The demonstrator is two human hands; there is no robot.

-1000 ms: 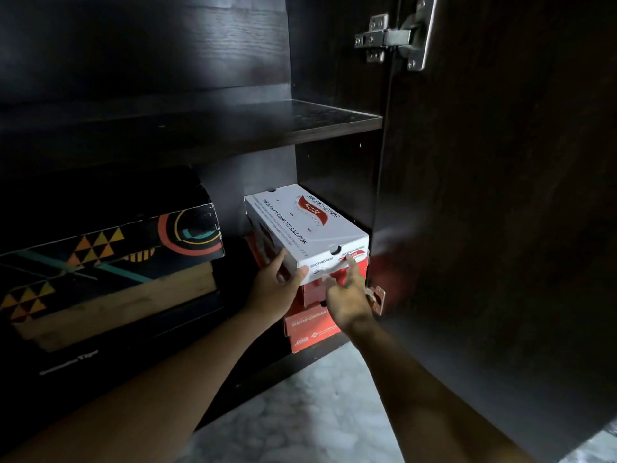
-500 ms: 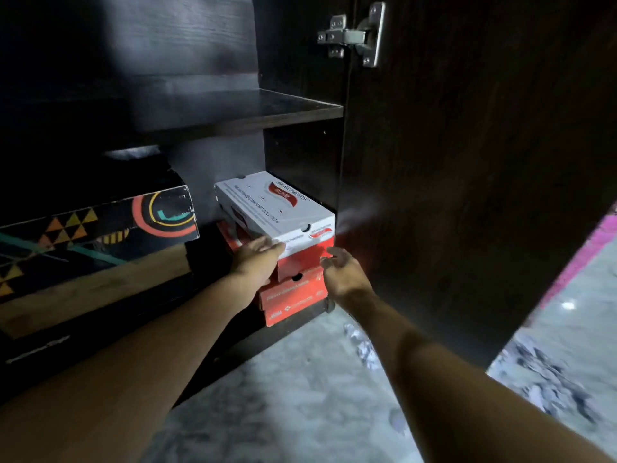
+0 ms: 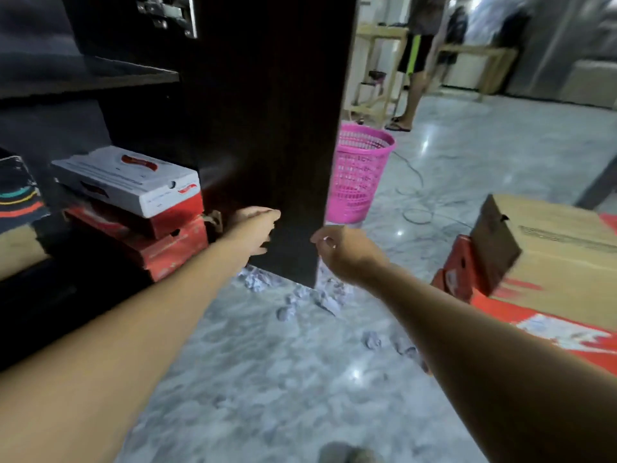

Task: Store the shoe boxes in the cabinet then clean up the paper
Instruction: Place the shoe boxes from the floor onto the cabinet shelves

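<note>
A white shoe box (image 3: 133,182) lies on two stacked red shoe boxes (image 3: 173,242) on the bottom shelf of the dark cabinet (image 3: 100,75). My left hand (image 3: 257,228) hovers just right of that stack, in front of the open cabinet door (image 3: 260,128), fingers extended and empty. My right hand (image 3: 344,252) hangs by the door's lower outer edge with loosely curled fingers, holding nothing that I can see. Crumpled paper balls (image 3: 255,279) lie scattered on the marble floor below the door. More paper (image 3: 372,339) sits nearer to me. A brown shoe box (image 3: 551,255) rests on red boxes (image 3: 457,272) at the right.
A pink mesh waste basket (image 3: 359,172) stands behind the door. A cable (image 3: 417,195) loops across the floor beyond it. A person (image 3: 414,61) stands by wooden tables at the back. A black patterned box (image 3: 16,195) fills the cabinet's left side.
Both hands have let go of the white shoe box and drawn back to the right. The view has swung right, revealing the basket, the floor paper and the boxes outside.
</note>
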